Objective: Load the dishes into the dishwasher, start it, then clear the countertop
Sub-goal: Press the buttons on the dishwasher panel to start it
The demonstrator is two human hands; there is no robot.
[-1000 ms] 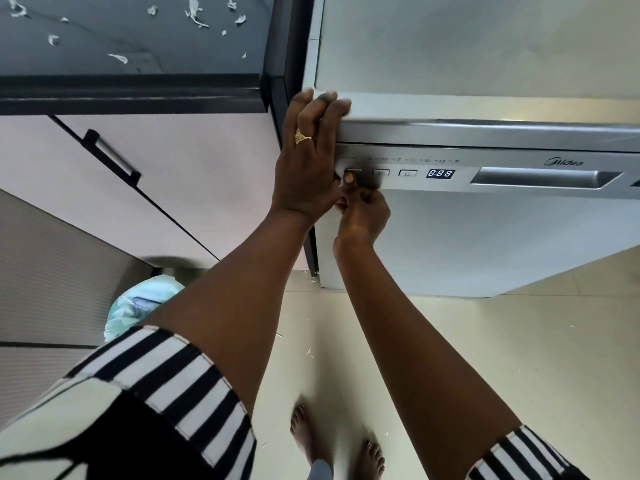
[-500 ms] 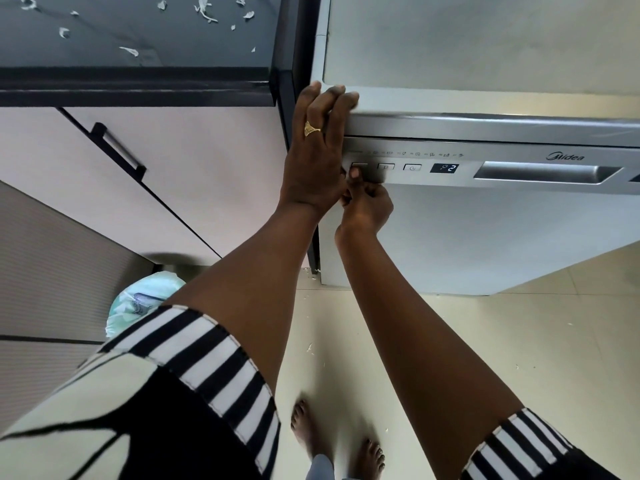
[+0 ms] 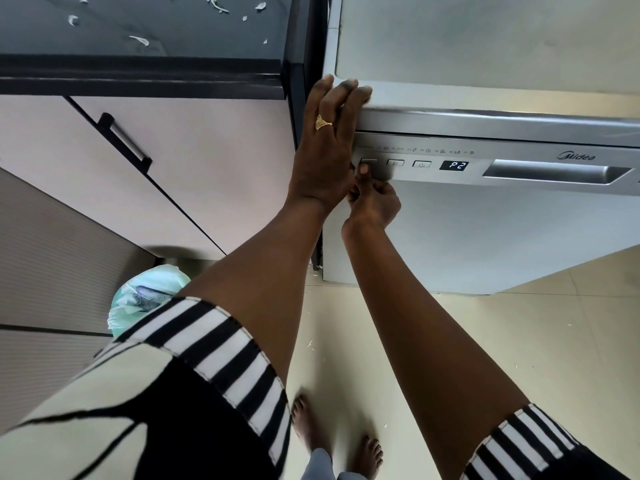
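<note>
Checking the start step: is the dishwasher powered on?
On: the dishwasher's display is lit, reading P2.

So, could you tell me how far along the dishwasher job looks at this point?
Loading looks finished: the dishwasher door is closed. Starting is in hand: the display reads P2, the right hand has a fingertip at the leftmost button, and the left hand rests on the top corner. Still left: the dark countertop carries pale scraps.
</note>
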